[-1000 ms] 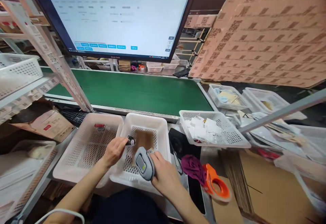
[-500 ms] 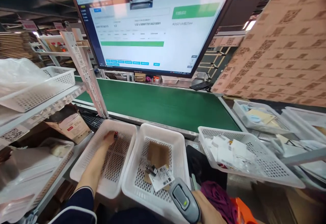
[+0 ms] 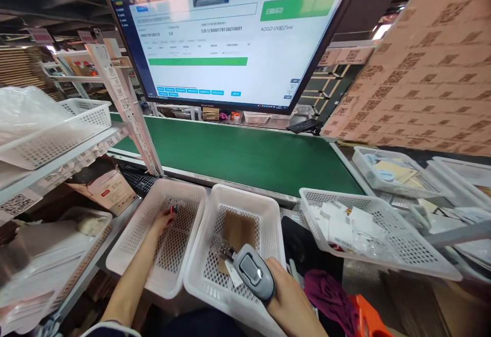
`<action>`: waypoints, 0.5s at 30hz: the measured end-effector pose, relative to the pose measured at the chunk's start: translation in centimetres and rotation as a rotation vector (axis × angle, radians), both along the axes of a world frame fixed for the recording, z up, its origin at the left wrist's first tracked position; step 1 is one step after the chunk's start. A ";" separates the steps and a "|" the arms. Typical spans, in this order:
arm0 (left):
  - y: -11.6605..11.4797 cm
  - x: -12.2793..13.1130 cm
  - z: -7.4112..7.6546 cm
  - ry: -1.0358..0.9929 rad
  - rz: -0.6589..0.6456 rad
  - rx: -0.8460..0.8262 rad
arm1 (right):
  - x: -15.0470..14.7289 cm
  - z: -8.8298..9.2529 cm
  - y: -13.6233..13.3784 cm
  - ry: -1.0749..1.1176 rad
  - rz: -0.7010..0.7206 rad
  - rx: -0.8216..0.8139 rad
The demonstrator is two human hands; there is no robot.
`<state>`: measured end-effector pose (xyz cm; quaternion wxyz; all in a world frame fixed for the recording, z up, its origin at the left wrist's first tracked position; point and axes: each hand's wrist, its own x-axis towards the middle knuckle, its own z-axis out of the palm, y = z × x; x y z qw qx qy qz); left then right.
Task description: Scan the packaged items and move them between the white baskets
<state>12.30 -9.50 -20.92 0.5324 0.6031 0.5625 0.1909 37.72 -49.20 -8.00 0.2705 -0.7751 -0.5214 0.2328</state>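
My left hand [image 3: 163, 220] reaches down into the left white basket [image 3: 128, 234], its fingers closed on a small red and dark item [image 3: 172, 209]; its exact kind is too small to make out. Wrapped in my right hand [image 3: 287, 293] is a grey barcode scanner [image 3: 254, 273], held over the right white basket [image 3: 245, 194]. In that basket lie a flat brown cardboard piece [image 3: 238, 229], a small dark object in clear wrapping [image 3: 227, 249] and a white printed paper [image 3: 233, 275], partly hidden by the scanner.
A green conveyor belt [image 3: 238, 155] runs behind the baskets, below a large monitor [image 3: 192, 79]. To the right stands a white basket of small packets [image 3: 341, 224]. A metal shelf post [image 3: 128, 107] rises at left, near an open carton [image 3: 111, 191]. Purple cloth [image 3: 330, 296] lies lower right.
The scanner and my right hand have moved left and up, over the paper in the right basket. My left hand has shifted slightly towards me, and the small item shows more red.
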 end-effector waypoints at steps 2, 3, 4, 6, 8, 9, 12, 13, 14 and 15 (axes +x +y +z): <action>-2.4 0.6 0.4 -0.212 -0.003 -0.098 | -0.4 0.6 1.0 -0.012 -0.012 -0.020; -3.7 1.0 0.7 -0.321 -0.013 -0.147 | -0.6 1.0 1.4 -0.020 -0.023 -0.032; -5.1 1.4 1.1 -0.443 -0.030 -0.210 | -0.8 1.5 1.9 -0.026 -0.031 -0.044; -7.6 2.5 2.1 -0.681 -0.092 -0.385 | -1.2 2.7 2.6 -0.020 -0.034 -0.047; -9.8 3.7 3.3 -0.879 -0.182 -0.575 | -1.5 4.1 3.2 -0.004 -0.018 -0.036; -10.8 4.3 4.0 -0.940 -0.229 -0.648 | -1.6 4.7 3.3 0.001 -0.004 -0.032; -12.8 6.3 5.7 -0.981 -0.309 -0.731 | -2.1 6.0 3.2 -0.012 0.052 -0.055; -13.3 6.8 6.2 -0.974 -0.312 -0.742 | -2.3 6.2 3.0 -0.025 0.072 -0.072; -13.7 7.3 6.5 -0.954 -0.304 -0.749 | -2.4 6.2 2.8 -0.041 0.089 -0.092; -14.1 7.8 6.8 -0.922 -0.289 -0.751 | -2.6 6.1 2.5 -0.061 0.100 -0.110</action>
